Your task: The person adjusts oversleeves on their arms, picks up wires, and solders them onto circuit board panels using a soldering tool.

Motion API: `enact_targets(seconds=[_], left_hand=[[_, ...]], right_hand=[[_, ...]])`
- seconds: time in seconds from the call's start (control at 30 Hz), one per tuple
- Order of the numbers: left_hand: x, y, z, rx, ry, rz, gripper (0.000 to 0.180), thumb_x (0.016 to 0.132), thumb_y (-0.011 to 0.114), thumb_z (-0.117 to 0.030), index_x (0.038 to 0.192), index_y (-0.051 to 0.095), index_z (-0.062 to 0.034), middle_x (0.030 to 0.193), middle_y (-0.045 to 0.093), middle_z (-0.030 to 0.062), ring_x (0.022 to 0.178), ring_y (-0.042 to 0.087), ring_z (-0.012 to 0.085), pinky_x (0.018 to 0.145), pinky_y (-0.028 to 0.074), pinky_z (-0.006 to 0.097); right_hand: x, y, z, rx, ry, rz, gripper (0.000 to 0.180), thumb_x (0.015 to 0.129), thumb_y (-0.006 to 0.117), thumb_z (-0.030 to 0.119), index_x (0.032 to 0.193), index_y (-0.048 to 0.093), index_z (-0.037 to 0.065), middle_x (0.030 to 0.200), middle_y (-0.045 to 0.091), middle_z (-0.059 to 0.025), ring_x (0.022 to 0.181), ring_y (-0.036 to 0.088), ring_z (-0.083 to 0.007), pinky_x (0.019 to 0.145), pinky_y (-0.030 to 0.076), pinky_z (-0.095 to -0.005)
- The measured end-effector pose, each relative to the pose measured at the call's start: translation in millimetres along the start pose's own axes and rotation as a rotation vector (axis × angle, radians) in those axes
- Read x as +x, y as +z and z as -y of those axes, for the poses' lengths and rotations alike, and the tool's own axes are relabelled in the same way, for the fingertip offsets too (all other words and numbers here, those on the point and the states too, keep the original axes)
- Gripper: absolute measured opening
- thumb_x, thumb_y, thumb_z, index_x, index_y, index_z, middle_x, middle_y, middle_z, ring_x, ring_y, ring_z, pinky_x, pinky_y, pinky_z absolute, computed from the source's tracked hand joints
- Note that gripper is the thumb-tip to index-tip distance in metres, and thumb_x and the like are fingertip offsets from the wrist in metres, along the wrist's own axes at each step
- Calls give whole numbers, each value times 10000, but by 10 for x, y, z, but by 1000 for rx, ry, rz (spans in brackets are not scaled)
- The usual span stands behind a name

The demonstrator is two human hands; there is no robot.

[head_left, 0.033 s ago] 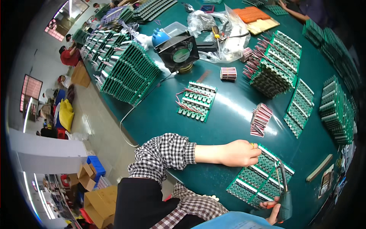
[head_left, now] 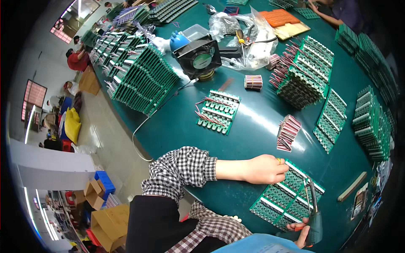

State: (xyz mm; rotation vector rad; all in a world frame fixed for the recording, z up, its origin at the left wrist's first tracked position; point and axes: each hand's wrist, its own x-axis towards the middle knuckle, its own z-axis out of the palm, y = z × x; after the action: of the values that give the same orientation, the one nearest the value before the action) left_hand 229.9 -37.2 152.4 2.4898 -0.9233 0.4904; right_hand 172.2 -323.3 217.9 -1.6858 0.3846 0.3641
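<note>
A green circuit board panel (head_left: 276, 201) with white strips lies flat before me. My left hand (head_left: 266, 169), in a checked sleeve, reaches over its upper left edge. The fingers are pressed together and hide whatever is between them. A dark green soldering gun (head_left: 315, 227) is gripped in my right hand (head_left: 300, 234), near the board's lower right side. Its metal tip and a thin tube beside it point up over the right part of the board. Whether the tip touches the board I cannot tell. Beyond my left hand lies a bundle of red, white and black wires (head_left: 288, 133).
A board with wires attached (head_left: 218, 111) lies farther left, by a black fan (head_left: 197, 60). Stacked boards (head_left: 141, 80) stand at the left, more boards (head_left: 306, 71) at the right. A screwdriver (head_left: 241, 40) rests on plastic bags. Another person's hand (head_left: 314, 7) shows at the far right.
</note>
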Motion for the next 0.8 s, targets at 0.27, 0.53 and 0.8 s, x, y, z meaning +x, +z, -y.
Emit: enact_targets(seconds=[0.27, 0.53, 0.8], left_hand=[[64, 57, 49, 18, 25, -19, 115, 675, 536, -150, 720, 486, -56, 741, 425, 72, 680, 501, 208, 483, 441, 308], [-37, 7, 15, 9, 25, -48, 119, 674, 535, -149, 702, 465, -56, 743, 425, 77, 672, 506, 214, 481, 441, 313], [96, 70, 53, -66, 21, -19, 88, 704, 546, -142, 734, 503, -72, 763, 475, 71, 677, 546, 230, 529, 469, 335]], right_hand=[[-29, 112, 216, 125, -79, -125, 313, 939, 423, 238, 904, 558, -42, 819, 607, -131, 740, 584, -222, 651, 516, -356], [-104, 150, 191, 209, -82, -102, 316, 925, 457, 244, 908, 568, -52, 811, 607, -137, 737, 589, -226, 647, 517, -347], [-9, 46, 41, 541, 58, -213, 345, 880, 476, 297, 1050, 499, -2, 638, 495, 10, 619, 495, -136, 660, 434, -303]])
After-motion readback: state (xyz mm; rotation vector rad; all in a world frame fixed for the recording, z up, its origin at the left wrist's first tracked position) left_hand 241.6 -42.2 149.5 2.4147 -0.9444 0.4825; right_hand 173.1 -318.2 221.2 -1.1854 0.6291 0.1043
